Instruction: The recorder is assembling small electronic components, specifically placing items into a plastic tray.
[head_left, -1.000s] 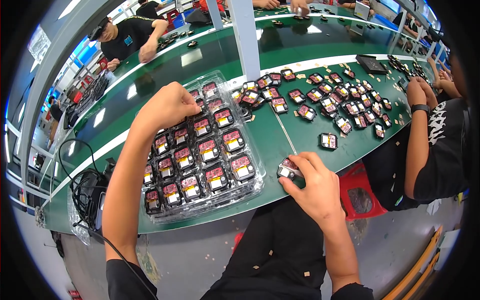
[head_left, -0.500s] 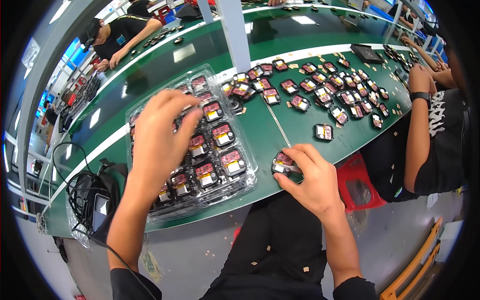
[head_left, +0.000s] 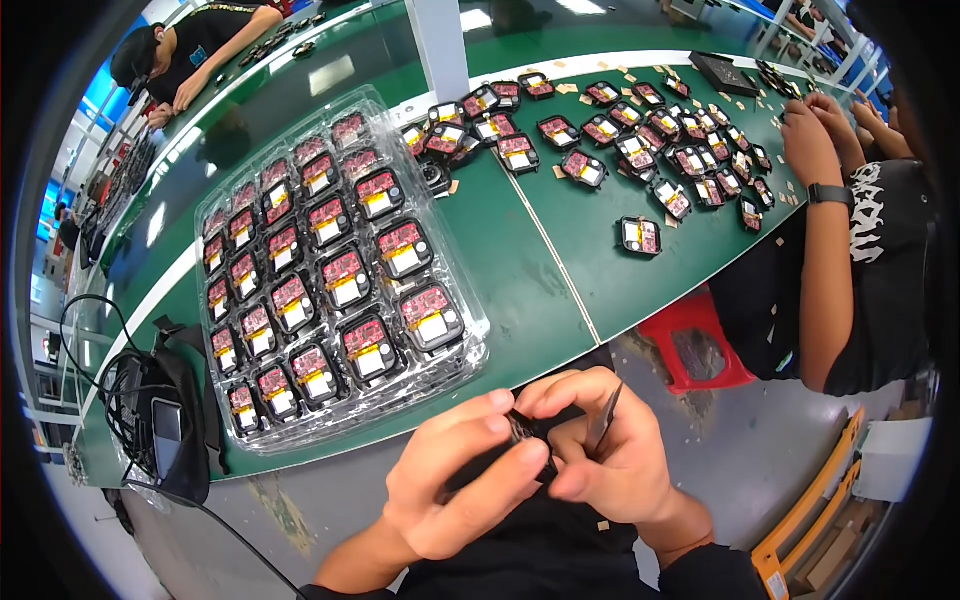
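Head view, six o'clock: grasps pointed tool (head_left: 606, 416) in right fingers (head_left: 574, 392), black device (head_left: 522, 430) in left fingers (head_left: 508, 476); likely light, stiff, fragile, best gripped by rim.

Tray (head_left: 474, 328) on table (head_left: 525, 315), modules (head_left: 585, 169) right, bag (head_left: 195, 440) left

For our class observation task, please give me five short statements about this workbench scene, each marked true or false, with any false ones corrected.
1. The left hand holds a small dark part. True.
2. The pointed tool is in the left hand. False: it is in the right hand.
3. The tray is opaque white. False: it is clear.
4. Loose devices lie on the table to the right of the tray. True.
5. The stool is blue. False: it is red.
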